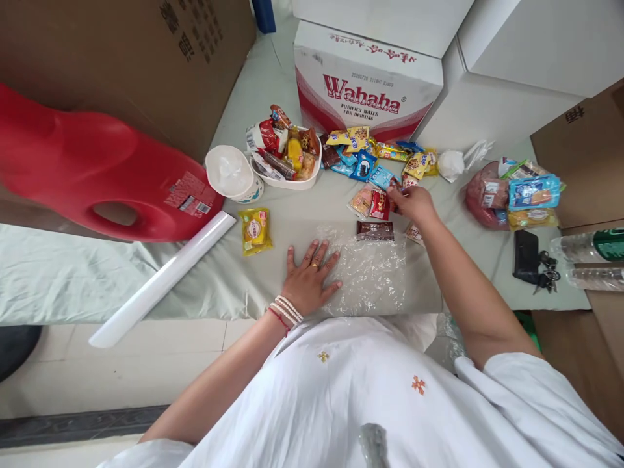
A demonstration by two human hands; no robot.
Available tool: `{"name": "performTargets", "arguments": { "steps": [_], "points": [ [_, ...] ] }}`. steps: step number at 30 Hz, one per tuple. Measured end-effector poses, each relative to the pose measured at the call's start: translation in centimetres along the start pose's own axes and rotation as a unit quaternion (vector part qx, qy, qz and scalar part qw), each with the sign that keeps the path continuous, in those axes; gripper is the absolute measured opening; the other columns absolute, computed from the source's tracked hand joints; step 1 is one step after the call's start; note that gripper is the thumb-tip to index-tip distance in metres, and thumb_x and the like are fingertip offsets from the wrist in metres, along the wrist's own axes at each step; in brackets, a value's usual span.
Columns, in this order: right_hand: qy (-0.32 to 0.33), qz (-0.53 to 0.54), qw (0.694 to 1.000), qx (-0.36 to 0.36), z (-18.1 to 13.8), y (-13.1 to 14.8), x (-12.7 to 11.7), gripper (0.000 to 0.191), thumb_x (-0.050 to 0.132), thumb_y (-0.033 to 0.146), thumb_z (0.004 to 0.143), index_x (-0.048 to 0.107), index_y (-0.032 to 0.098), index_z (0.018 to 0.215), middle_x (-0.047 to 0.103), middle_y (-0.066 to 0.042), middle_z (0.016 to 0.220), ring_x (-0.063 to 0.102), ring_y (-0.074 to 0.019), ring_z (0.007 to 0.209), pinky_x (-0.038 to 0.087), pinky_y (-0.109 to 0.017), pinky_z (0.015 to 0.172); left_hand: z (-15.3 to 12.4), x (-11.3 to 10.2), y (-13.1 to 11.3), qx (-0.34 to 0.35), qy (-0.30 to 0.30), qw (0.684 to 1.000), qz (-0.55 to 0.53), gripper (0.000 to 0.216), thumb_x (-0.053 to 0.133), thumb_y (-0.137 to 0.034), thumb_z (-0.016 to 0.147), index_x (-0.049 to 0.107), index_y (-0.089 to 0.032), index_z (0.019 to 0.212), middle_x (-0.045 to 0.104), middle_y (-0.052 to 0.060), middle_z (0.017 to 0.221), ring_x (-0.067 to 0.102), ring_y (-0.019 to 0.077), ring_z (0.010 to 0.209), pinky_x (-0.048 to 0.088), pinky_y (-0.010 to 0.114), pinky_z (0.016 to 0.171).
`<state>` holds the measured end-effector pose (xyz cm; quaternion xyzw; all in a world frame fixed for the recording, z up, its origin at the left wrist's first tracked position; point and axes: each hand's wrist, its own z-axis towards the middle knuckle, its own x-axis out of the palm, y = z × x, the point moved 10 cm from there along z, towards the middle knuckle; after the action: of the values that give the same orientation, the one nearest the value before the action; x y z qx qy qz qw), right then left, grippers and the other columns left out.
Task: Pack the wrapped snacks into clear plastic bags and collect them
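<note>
My left hand (308,276) lies flat on the cloth with fingers spread, at the left edge of a clear plastic bag (373,276). My right hand (413,203) is pinched at the pile of snacks, on a small snack packet that the fingers partly hide. Beside its fingertips lie a red snack packet (379,204) and a pinkish packet (361,200). A dark brown bar (375,231) rests at the bag's top edge. Blue packets (364,165) and yellow packets (358,138) lie heaped farther back. A yellow wrapped cake (256,231) lies alone, left of my left hand.
A white tub (312,182) full of snacks stands beside a paper cup (234,172). Left are a red jug (121,175) and a white roll (166,279). A Wahaha carton (365,84) stands behind. On the right are a bowl of snacks (480,195), keys (548,270) and bottles (585,249).
</note>
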<state>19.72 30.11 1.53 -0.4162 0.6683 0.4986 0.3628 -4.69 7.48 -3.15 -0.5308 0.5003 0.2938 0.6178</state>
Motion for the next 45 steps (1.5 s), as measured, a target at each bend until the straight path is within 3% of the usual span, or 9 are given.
{"name": "performTargets", "arguments": {
  "steps": [4,13,18,22,26,30,34,40,45],
  "points": [
    [0.04,-0.103,0.993,0.033,-0.3,2.9,3.2,0.066,0.07,0.07,0.083,0.069,0.013,0.116,0.073,-0.023,0.116,0.069,-0.0349,0.108,0.053,-0.038,0.084,0.0,0.0,0.1,-0.007,-0.002,1.0,-0.008,0.075,0.055,-0.06,0.096,0.038,-0.032,0.164,0.026,0.013,0.174,0.027,0.0405,0.16,-0.004,0.075,0.125],
    [0.015,-0.137,0.99,-0.017,-0.4,-0.2,0.2,0.056,0.071,0.048,0.086,0.062,0.015,0.131,0.074,-0.018,0.12,0.07,-0.0327,0.105,0.055,-0.038,0.083,0.1,-0.1,0.2,-0.01,0.0,1.0,-0.015,0.081,0.054,-0.062,0.095,0.037,-0.024,0.165,0.022,0.015,0.175,0.026,0.0405,0.16,-0.003,0.076,0.125],
    [0.022,-0.178,0.984,0.02,-1.7,0.8,1.6,0.064,0.062,0.066,0.091,0.066,0.013,0.127,0.072,-0.025,0.123,0.069,-0.038,0.113,0.054,-0.044,0.088,0.1,0.0,0.2,-0.016,-0.002,1.0,-0.012,0.077,0.054,-0.06,0.095,0.04,-0.026,0.163,0.024,0.014,0.175,0.026,0.04,0.16,-0.004,0.075,0.125],
    [0.014,-0.186,0.982,0.019,-1.6,2.2,2.4,0.054,0.073,0.046,0.086,0.068,0.012,0.127,0.071,-0.025,0.126,0.069,-0.039,0.115,0.055,-0.044,0.089,0.2,-0.1,0.3,-0.022,-0.005,1.0,-0.012,0.083,0.053,-0.063,0.095,0.036,-0.022,0.165,0.021,0.016,0.175,0.026,0.0401,0.16,-0.002,0.076,0.125],
    [-0.036,-0.125,0.991,0.015,-2.6,0.9,-1.7,0.047,0.066,0.038,0.087,0.067,0.016,0.128,0.073,-0.02,0.121,0.069,-0.0382,0.109,0.055,-0.045,0.086,0.3,0.0,0.3,-0.026,-0.007,1.0,-0.009,0.084,0.051,-0.068,0.095,0.036,-0.024,0.165,0.02,0.015,0.176,0.024,0.0409,0.161,-0.004,0.078,0.123],
    [-0.11,-0.065,0.981,-0.149,-8.2,2.7,-7.6,0.055,0.063,0.04,0.09,0.058,0.019,0.14,0.07,-0.015,0.125,0.066,-0.0348,0.112,0.052,-0.043,0.092,0.3,0.2,0.2,-0.023,-0.009,1.0,-0.003,0.084,0.052,-0.069,0.094,0.036,-0.028,0.165,0.02,0.013,0.176,0.02,0.0422,0.162,-0.007,0.077,0.123],
    [0.039,-0.099,0.938,-0.329,-15.5,6.9,-3.0,0.061,0.069,0.035,0.086,0.056,0.022,0.145,0.067,-0.013,0.13,0.066,-0.0324,0.113,0.049,-0.037,0.09,0.4,0.4,0.1,-0.02,0.003,1.0,0.005,0.086,0.053,-0.07,0.093,0.035,-0.027,0.165,0.018,0.015,0.176,0.016,0.0424,0.163,-0.01,0.077,0.121],
    [0.155,-0.224,0.895,-0.353,-17.8,8.4,7.6,0.051,0.067,0.026,0.091,0.06,0.015,0.14,0.068,-0.019,0.126,0.069,-0.0345,0.105,0.05,-0.037,0.078,-0.1,-0.9,0.9,-0.018,-0.021,0.999,-0.021,0.086,0.054,-0.062,0.094,0.032,-0.021,0.166,0.014,0.019,0.177,0.02,0.0413,0.162,-0.002,0.074,0.125],
    [0.11,-0.102,0.907,-0.394,-20.1,5.4,4.6,0.074,0.069,0.047,0.095,0.041,0.019,0.158,0.045,-0.019,0.159,0.061,-0.0352,0.127,0.055,-0.043,0.093,-4.5,-4.4,-0.8,0.118,-0.147,0.981,-0.042,0.07,0.058,-0.039,0.092,0.042,-0.026,0.159,0.036,0.014,0.171,0.023,0.0373,0.162,0.0,0.069,0.129]
  ]
}}
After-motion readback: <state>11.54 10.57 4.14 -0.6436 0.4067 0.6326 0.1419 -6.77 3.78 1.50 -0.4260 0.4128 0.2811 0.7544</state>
